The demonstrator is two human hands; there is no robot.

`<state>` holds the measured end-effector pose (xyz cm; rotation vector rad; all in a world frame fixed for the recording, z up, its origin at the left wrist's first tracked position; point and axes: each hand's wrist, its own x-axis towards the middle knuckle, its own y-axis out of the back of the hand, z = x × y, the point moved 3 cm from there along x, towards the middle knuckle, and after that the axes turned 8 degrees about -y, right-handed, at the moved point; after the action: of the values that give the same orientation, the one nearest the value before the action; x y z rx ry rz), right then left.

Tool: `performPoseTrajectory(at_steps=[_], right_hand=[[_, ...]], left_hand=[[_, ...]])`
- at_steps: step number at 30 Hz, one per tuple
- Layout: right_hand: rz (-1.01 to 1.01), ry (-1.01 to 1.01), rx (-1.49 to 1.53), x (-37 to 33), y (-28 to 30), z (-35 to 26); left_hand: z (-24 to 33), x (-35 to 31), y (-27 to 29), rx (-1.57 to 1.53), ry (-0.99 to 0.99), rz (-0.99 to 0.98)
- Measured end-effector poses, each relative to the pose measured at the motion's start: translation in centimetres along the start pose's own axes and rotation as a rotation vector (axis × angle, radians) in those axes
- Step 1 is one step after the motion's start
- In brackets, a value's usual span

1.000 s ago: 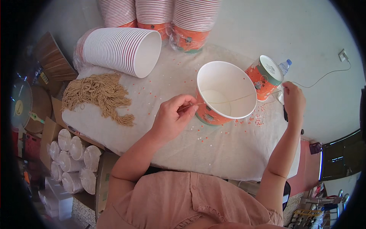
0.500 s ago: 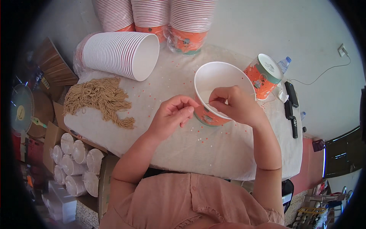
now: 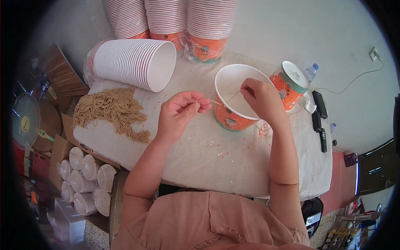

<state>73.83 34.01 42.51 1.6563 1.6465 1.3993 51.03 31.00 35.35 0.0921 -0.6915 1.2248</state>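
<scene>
An orange-and-green paper bucket (image 3: 233, 121) with a white rim stands upright before me, its mouth facing up. A thin, pale string (image 3: 216, 102) runs across its near-left rim. My left hand (image 3: 179, 114), just outside the bucket, pinches one part of that string between thumb and fingertips. Over the bucket's opening, my right hand (image 3: 264, 100) pinches another part of it, fingers closed. Whether the string passes through a hole in the wall is too small to tell. A loop of string also hangs near my right wrist.
A bundle of tan strings (image 3: 110, 110) lies on the left. Behind it rests a stack of nested buckets (image 3: 125, 62) on its side; more stacks (image 3: 208, 29) stand at the back. An upside-down bucket (image 3: 290, 81) is at right, near black devices (image 3: 318, 104). Small orange and white dots (image 3: 221, 154) litter the cloth.
My hands have drawn apart: the left moved a little left and up, the right upward. More string now shows between them across the bucket's rim.
</scene>
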Motion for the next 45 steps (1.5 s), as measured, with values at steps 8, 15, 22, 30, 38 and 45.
performPoseTrajectory(at_steps=[8, 15, 22, 30, 38, 45], right_hand=[[0.033, 0.057, 0.098, -0.5, 0.9, -0.5], [-0.157, 0.014, 0.496, -1.8, 2.6, -1.7], [-0.129, 0.194, 0.473, -2.5, 3.4, -2.9], [-0.131, 0.122, 0.48, -1.8, 2.0, -2.8], [0.041, 0.221, 0.496, -1.1, 1.5, -2.3], [0.103, 0.392, 0.404, -1.4, 1.0, -3.6]], left_hand=[[1.6, 1.3, -1.2, 0.4, -0.037, 0.072], [3.0, 4.1, -3.6, 0.317, 0.104, -0.006], [1.4, 3.7, -4.6, 0.391, 0.203, -0.123], [1.5, 3.1, -5.1, 0.329, 0.164, -0.233], [0.1, 3.6, -2.7, -0.044, 0.341, -0.022], [-0.1, 3.3, -2.7, -0.095, 0.342, -0.028]])
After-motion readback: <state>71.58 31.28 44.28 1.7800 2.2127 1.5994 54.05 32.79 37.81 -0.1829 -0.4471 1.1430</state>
